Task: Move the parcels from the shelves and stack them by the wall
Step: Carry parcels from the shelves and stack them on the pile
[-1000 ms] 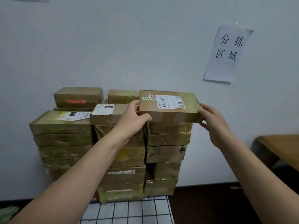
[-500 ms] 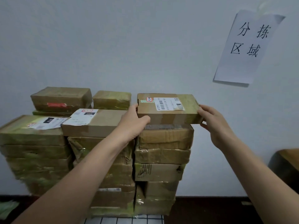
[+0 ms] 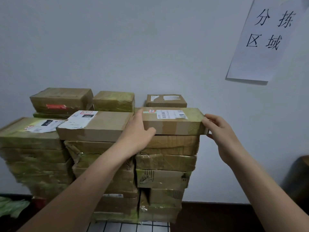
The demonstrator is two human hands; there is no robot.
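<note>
Head view.

Wall [image 3: 117, 47]: pale, plain, fills the upper half.
Paper sign [image 3: 260, 47]: white sheet with four black characters, fixed to the wall at 2 o'clock.
Stack of parcels [image 3: 163, 164]: brown taped boxes in several columns against the wall, centre to 9 o'clock.
Labelled parcel [image 3: 172, 120]: lies flat on top of the right-hand column, at centre.
Left hand [image 3: 135, 133]: holds the parcel's left end, thumb on its front face.
Right hand [image 3: 220, 134]: curled fingers [image 3: 210, 118] grip its right end.
Floor [image 3: 209, 215]: dark, at 5 o'clock.
Gridded mat [image 3: 128, 227]: white with dark lines, at 6 o'clock.
</note>
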